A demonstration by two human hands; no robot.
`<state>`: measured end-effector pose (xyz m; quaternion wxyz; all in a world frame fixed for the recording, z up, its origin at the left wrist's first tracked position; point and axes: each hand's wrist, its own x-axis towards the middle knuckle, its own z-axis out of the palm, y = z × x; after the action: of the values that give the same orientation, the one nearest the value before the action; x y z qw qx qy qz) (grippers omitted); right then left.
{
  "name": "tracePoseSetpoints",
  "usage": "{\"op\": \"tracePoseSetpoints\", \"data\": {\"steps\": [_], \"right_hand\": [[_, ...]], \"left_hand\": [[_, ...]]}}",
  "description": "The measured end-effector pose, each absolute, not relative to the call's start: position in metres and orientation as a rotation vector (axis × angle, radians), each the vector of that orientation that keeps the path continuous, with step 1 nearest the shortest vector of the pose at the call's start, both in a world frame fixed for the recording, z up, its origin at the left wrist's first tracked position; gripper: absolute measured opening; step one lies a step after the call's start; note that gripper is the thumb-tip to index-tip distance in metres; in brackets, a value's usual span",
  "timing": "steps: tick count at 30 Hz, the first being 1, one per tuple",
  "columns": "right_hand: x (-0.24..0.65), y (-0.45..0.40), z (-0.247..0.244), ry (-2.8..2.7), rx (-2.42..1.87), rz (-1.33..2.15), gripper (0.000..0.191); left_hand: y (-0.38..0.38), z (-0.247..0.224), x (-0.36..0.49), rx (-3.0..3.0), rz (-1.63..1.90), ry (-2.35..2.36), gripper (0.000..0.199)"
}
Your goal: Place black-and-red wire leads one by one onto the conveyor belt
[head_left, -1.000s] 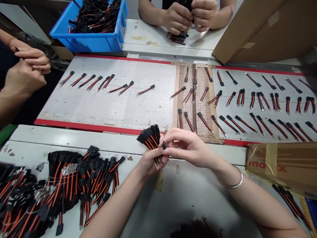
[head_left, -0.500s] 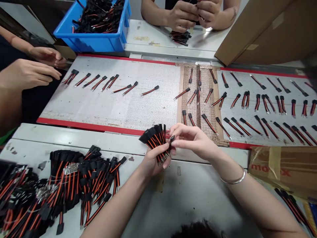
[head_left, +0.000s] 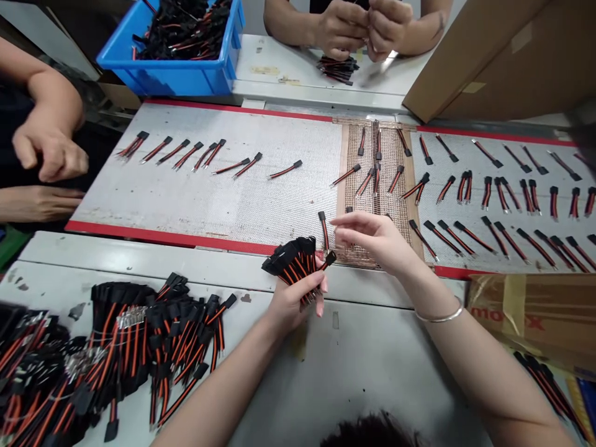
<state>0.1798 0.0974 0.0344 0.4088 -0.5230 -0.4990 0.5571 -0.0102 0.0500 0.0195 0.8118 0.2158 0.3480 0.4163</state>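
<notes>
My left hand (head_left: 298,298) is closed round a fanned bunch of cable leads (head_left: 294,262), each with a black sleeved end, red-orange and black wires and bare metal tips. One lead (head_left: 329,258) of that bunch sticks out to the right, apart from the others. Above the belt's near edge, my right hand (head_left: 367,236) has its fingers apart and holds nothing. Just left of its fingertips a single lead (head_left: 324,228) lies on the mesh conveyor belt (head_left: 223,205), black end pointing away from me.
Heaped leads (head_left: 125,341) cover the table at left. More leads lie in rows along the belt's right part. A blue bin (head_left: 167,77) full of leads stands at the back. Cardboard boxes (head_left: 507,316) flank the right side. Co-workers' hands (head_left: 344,31) are across the belt and at left.
My right hand has left the bunch and moved up and right over the belt, its fingers now apart. A lead now lies beside it. The left co-worker's hands have drawn back.
</notes>
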Motion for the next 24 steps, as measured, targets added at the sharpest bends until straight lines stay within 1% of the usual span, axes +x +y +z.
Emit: {"op": "tracePoseSetpoints", "data": {"steps": [3,5,10,13,19,21,24], "right_hand": [[0.174,0.085,0.048,-1.369,-1.163,1.576,0.029],[0.166,0.078,0.055,-1.407,-1.118,1.560,0.029],[0.148,0.069,0.059,-1.412,-1.078,1.491,0.019],[0.147,0.069,0.060,-1.418,-1.075,1.479,0.018],[0.148,0.068,0.061,-1.420,-1.052,1.472,0.014],[0.148,0.068,0.060,-1.419,-1.058,1.475,0.015],[0.148,0.068,0.058,-1.472,-1.091,1.471,0.023]], "left_hand": [[0.052,0.019,-0.010,0.396,0.937,0.748,0.037],[0.052,0.018,-0.010,0.376,0.960,0.756,0.037],[0.052,0.019,-0.011,0.373,0.946,0.742,0.036],[0.052,0.020,-0.011,0.364,0.944,0.739,0.037],[0.053,0.020,-0.011,0.360,0.947,0.726,0.034],[0.053,0.020,-0.011,0.355,0.944,0.726,0.033],[0.053,0.019,-0.011,0.354,0.941,0.728,0.030]]}}
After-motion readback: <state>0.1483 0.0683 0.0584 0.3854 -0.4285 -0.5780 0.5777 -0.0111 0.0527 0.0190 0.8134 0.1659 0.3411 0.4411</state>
